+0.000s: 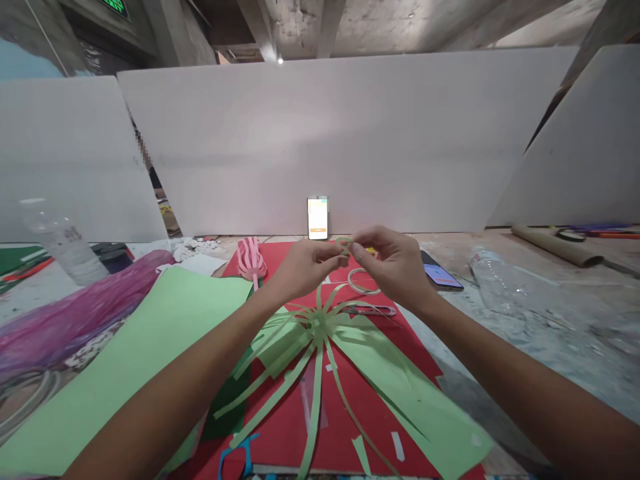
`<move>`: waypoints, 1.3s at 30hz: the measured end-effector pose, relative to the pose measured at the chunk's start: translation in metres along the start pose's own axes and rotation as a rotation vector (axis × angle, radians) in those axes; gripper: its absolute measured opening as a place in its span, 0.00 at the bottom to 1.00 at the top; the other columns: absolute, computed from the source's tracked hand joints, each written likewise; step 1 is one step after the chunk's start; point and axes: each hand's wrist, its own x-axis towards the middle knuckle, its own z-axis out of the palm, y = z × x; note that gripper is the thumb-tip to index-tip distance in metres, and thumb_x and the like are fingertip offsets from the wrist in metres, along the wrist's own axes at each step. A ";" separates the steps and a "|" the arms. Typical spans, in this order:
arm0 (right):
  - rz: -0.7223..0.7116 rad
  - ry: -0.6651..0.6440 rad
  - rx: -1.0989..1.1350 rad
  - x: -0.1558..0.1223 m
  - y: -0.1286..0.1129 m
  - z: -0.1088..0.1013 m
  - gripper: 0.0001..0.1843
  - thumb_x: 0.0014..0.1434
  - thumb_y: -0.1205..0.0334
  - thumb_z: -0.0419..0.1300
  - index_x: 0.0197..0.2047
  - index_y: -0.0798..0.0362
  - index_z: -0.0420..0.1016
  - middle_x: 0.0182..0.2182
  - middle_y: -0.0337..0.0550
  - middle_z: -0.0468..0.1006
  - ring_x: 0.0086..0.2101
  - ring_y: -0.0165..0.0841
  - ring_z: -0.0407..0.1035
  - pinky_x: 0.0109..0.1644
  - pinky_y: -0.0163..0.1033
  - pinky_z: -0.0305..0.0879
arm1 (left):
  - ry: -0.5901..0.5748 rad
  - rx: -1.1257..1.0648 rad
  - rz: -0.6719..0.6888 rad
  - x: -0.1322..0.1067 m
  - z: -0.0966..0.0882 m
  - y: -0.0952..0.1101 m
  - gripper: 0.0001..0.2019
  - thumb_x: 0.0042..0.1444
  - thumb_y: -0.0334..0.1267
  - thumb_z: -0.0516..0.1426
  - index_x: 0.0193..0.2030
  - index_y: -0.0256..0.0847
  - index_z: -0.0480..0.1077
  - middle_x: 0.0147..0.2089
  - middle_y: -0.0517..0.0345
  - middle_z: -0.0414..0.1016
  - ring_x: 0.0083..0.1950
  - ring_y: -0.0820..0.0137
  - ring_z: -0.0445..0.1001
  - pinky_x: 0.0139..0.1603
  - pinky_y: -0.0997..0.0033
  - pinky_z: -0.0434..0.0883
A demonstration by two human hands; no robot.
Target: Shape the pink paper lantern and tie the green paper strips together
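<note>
Close together over the red sheet (360,400), my left hand (305,268) and my right hand (395,267) both pinch a small curled light green paper strip (343,241). Fingers hide part of the strip. Below them lies a star-like bunch of light green paper strips (319,325), spread outward from a bundled centre. A utility knife (370,311) rests beyond it to the right. The roll of clear tape (364,291) is just below my right hand. To the left stands a pink paper-strip flower (251,259) with a rounded looped head.
Light green sheets (150,340) lie left and right. Blue-handled scissors (236,460) sit at the near edge. A lit phone (317,219) leans against a white panel (320,133); another phone (443,275) lies flat. Plastic bottles (495,277) and a pink plastic bag (90,310) flank the sheet.
</note>
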 end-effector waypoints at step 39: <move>-0.164 0.106 -0.126 0.003 0.000 0.004 0.03 0.57 0.68 0.61 0.35 0.50 0.73 0.28 0.38 0.78 0.30 0.30 0.72 0.37 0.40 0.72 | 0.243 0.114 0.251 0.007 -0.006 0.009 0.08 0.59 0.37 0.58 0.42 0.43 0.78 0.34 0.59 0.81 0.34 0.73 0.76 0.33 0.74 0.71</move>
